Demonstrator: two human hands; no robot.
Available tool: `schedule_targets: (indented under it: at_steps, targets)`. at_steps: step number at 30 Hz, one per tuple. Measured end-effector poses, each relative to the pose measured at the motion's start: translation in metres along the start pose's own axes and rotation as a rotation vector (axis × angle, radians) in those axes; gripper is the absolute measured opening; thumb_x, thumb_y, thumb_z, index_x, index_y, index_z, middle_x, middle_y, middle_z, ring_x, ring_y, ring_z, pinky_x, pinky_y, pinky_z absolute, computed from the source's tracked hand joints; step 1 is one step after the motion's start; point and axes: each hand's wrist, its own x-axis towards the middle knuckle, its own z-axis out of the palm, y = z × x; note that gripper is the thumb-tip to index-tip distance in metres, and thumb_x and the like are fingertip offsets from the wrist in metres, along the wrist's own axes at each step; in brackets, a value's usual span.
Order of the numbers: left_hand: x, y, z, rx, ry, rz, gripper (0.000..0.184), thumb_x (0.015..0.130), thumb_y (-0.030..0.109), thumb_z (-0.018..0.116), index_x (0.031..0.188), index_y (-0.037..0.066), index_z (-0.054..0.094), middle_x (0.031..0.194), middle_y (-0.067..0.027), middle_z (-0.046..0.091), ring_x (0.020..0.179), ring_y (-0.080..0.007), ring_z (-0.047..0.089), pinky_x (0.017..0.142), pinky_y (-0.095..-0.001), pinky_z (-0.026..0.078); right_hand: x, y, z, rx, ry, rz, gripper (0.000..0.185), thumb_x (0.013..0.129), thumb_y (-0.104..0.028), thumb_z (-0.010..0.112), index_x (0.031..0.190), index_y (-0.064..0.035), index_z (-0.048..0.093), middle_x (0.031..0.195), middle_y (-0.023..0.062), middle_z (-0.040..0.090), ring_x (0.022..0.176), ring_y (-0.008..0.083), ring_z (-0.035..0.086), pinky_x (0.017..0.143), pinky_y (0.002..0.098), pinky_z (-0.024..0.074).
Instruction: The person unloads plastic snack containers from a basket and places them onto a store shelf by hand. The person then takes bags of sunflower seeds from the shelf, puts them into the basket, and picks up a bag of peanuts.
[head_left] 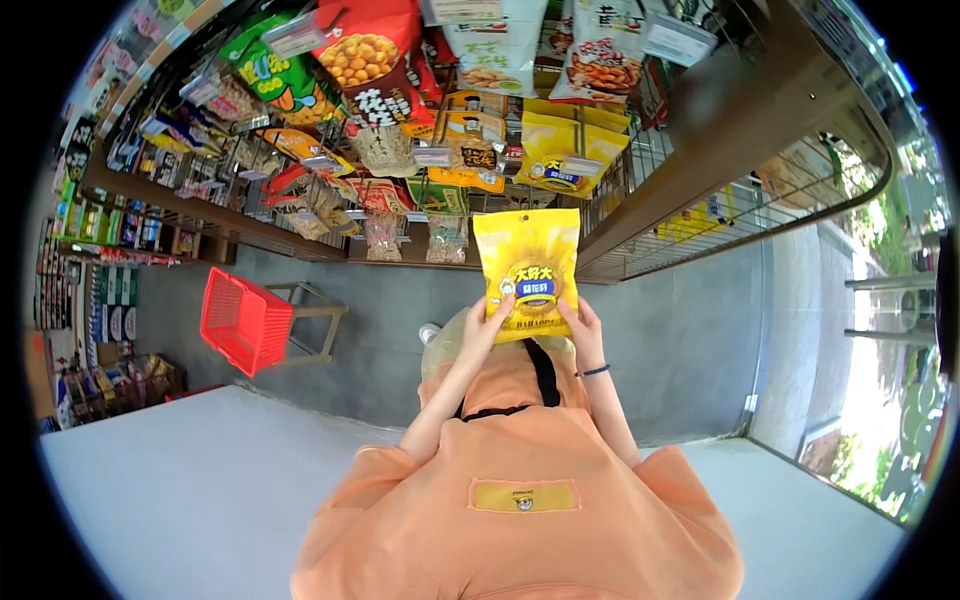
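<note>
A yellow bag of sunflower seeds (529,250) is held upright in front of my body, its printed front facing me. My left hand (489,322) grips the lower left edge, thumb on the front. At the lower right edge my right hand (583,328) is closed on the same bag, thumb also in front. The fingers behind the bag are hidden. Just beyond its top, similar yellow bags (572,148) hang on the rack, beside orange snack bags (472,138).
A brown-framed rack (640,215) of hanging snacks stands ahead, with price tags sticking out. On the left, a red shopping basket (243,320) sits on a stool (322,322). More stocked shelves (110,225) line the far left. A glass front (880,340) is at right.
</note>
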Motion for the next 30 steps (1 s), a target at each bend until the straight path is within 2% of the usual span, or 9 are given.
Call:
schedule_targets:
  at_steps: [5, 8, 11, 15, 17, 21, 25, 27, 30]
  targets:
    - [-0.019, -0.008, -0.038, 0.028, 0.066, -0.135, 0.031, 0.08, 0.03, 0.058, 0.093, 0.001, 0.057, 0.079, 0.0026, 0.054, 0.07, -0.0037, 0.046, 0.06, -0.0186, 0.036, 0.006, 0.027, 0.013, -0.125, -0.097, -0.006, 0.028, 0.08, -0.014, 0.059, 0.103, 0.0009, 0.054, 0.092, 0.0003, 0.057, 0.081, 0.0048, 0.051, 0.07, 0.019, 0.0413]
    - [-0.039, 0.038, -0.049, 0.048, 0.136, -0.233, 0.035, 0.081, 0.033, 0.057, 0.095, 0.001, 0.056, 0.082, 0.0007, 0.055, 0.073, -0.0046, 0.048, 0.062, -0.0188, 0.038, 0.01, 0.026, 0.038, -0.185, -0.172, 0.048, 0.028, 0.079, -0.014, 0.06, 0.102, 0.0011, 0.055, 0.089, 0.0004, 0.058, 0.077, 0.0041, 0.051, 0.067, 0.0183, 0.0413]
    - [-0.04, 0.006, -0.081, -0.039, 0.189, -0.215, 0.04, 0.081, 0.035, 0.056, 0.099, 0.0, 0.055, 0.085, -0.0013, 0.056, 0.076, -0.0058, 0.049, 0.065, -0.0193, 0.039, 0.02, 0.033, 0.061, -0.261, -0.245, 0.077, 0.027, 0.079, -0.013, 0.06, 0.101, 0.0013, 0.055, 0.085, -0.0001, 0.059, 0.071, 0.003, 0.051, 0.063, 0.0173, 0.0408]
    - [-0.055, 0.006, -0.119, -0.115, 0.259, -0.149, 0.041, 0.081, 0.035, 0.055, 0.1, -0.001, 0.054, 0.087, -0.0029, 0.056, 0.079, -0.0071, 0.05, 0.069, -0.0207, 0.04, 0.031, 0.043, 0.104, -0.306, -0.379, 0.147, 0.025, 0.079, -0.012, 0.06, 0.099, 0.0013, 0.056, 0.082, -0.0007, 0.059, 0.068, 0.0023, 0.051, 0.061, 0.0167, 0.0402]
    - [-0.061, -0.002, -0.144, -0.124, 0.247, -0.058, 0.042, 0.082, 0.035, 0.054, 0.103, -0.001, 0.053, 0.088, -0.0041, 0.056, 0.08, -0.008, 0.05, 0.071, -0.0217, 0.04, 0.039, 0.058, 0.122, -0.426, -0.465, 0.183, 0.028, 0.078, -0.014, 0.061, 0.102, 0.0, 0.055, 0.088, 0.0006, 0.059, 0.077, 0.0049, 0.053, 0.067, 0.0189, 0.0413]
    - [-0.081, 0.006, -0.195, -0.17, 0.364, 0.003, 0.041, 0.084, 0.034, 0.051, 0.104, -0.001, 0.052, 0.09, -0.0047, 0.055, 0.081, -0.0088, 0.05, 0.071, -0.0222, 0.04, 0.031, 0.071, 0.196, -0.464, -0.628, 0.214, 0.026, 0.079, -0.014, 0.059, 0.101, -0.0002, 0.056, 0.09, 0.0006, 0.058, 0.079, 0.0055, 0.052, 0.07, 0.0191, 0.0406]
    - [-0.1, 0.013, -0.253, -0.138, 0.514, 0.011, 0.045, 0.086, 0.038, 0.045, 0.106, -0.002, 0.049, 0.09, -0.0068, 0.055, 0.083, -0.012, 0.05, 0.07, -0.0237, 0.039, 0.026, 0.106, 0.262, -0.502, -0.722, 0.306, 0.026, 0.081, -0.015, 0.057, 0.103, -0.0009, 0.054, 0.092, 0.0011, 0.057, 0.082, 0.0069, 0.053, 0.072, 0.0201, 0.0413]
    - [-0.117, 0.018, -0.285, -0.053, 0.597, -0.027, 0.049, 0.086, 0.041, 0.042, 0.11, -0.001, 0.045, 0.095, -0.01, 0.054, 0.089, -0.0155, 0.05, 0.074, -0.0237, 0.04, 0.024, 0.129, 0.292, -0.521, -0.783, 0.356, 0.027, 0.081, -0.015, 0.057, 0.104, -0.0013, 0.053, 0.094, 0.0015, 0.057, 0.084, 0.008, 0.053, 0.073, 0.021, 0.0421]
    - [-0.127, -0.019, -0.33, -0.059, 0.763, -0.091, 0.051, 0.087, 0.043, 0.039, 0.115, 0.0, 0.041, 0.105, -0.013, 0.049, 0.099, -0.0185, 0.047, 0.079, -0.0255, 0.041, 0.015, 0.163, 0.334, -0.565, -0.863, 0.405, 0.029, 0.081, -0.017, 0.058, 0.105, -0.0019, 0.053, 0.095, 0.0022, 0.057, 0.085, 0.009, 0.054, 0.072, 0.0215, 0.0431]
